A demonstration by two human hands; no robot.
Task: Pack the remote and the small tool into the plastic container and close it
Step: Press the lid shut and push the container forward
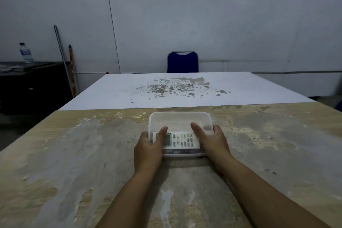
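A translucent plastic container (179, 115) sits on the worn wooden table (92, 153) in front of me. The white remote (183, 141) lies inside it along the near side, its buttons and screen showing through the plastic. A dark, narrow thing (177, 152), perhaps the small tool, lies just in front of the remote; it is too blurred to tell. My left hand (148, 152) grips the container's left end, thumb laid over the top. My right hand (214, 144) holds the right end the same way. A lid seems to be on top under both thumbs.
A white table (185, 87) with peeling patches adjoins the far side, and a blue chair (182, 62) stands behind it. At far left a black cabinet (33, 83) carries a water bottle (26, 52), with poles (63, 61) leaning against the wall.
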